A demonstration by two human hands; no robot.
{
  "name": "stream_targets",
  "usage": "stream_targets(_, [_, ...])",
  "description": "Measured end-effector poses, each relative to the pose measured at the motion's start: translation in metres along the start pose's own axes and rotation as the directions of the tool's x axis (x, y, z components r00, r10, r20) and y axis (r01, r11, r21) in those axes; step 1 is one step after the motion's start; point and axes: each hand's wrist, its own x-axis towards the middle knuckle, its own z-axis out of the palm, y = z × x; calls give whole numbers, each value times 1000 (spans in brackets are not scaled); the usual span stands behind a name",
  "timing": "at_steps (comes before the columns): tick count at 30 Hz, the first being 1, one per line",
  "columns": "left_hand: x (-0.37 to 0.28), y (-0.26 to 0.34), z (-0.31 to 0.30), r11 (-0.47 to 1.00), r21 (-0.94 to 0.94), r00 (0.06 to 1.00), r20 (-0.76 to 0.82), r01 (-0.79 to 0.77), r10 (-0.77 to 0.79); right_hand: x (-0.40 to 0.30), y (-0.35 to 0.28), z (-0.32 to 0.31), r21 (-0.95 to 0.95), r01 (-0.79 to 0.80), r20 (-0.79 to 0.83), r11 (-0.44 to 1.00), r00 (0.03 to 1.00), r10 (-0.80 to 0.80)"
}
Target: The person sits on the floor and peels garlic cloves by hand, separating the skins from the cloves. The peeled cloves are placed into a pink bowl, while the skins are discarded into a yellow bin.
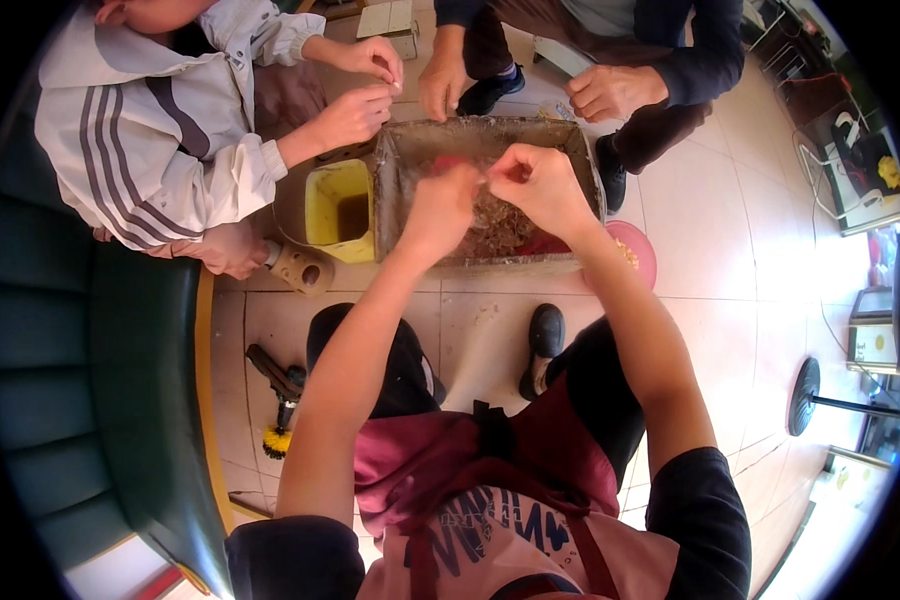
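My left hand (446, 214) and my right hand (540, 184) meet above a worn rectangular bin (487, 268). At their fingertips is a small pale piece (485, 178), mostly hidden and too small to name. My right thumb and forefinger pinch it; the curled fingers of my left hand, somewhat blurred, close on its other side. Loose brown, papery scraps (502, 225) lie in the bin below, with something red (547, 245) partly under my right wrist. Beside my right forearm stands a pink bowl (647, 259) holding small pale-yellow pieces (627, 253).
A yellow bucket (345, 253) with dark contents adjoins the bin's left side. Two people sit opposite; one person's hands (364, 109) pinch something small, another's hand (442, 82) hangs by the rim. A yellow-bristled brush tool (277, 441) lies near a dark green padded bench (146, 360).
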Motion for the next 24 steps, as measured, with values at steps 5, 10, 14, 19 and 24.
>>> stream_targets(5, [8,-9,-15,862,-427,960,179,273,-215,4,-5,-13,622,-479,367,619,877,310])
stream_targets(10, [6,1,-22,975,-220,990,-133,24,-54,3,-9,-13,476,-479,250,738,878,408])
stream_targets(14, [0,13,-18,949,-314,998,-58,-2,-17,2,-5,-9,423,-450,248,786,892,378])
stream_targets(19, [7,10,-24,723,-656,968,45,216,-248,8,8,-7,179,-330,15,927,943,333])
stream_targets(24, [9,7,-27,484,-838,953,128,251,-274,7,4,-2,315,-157,-51,936,982,182])
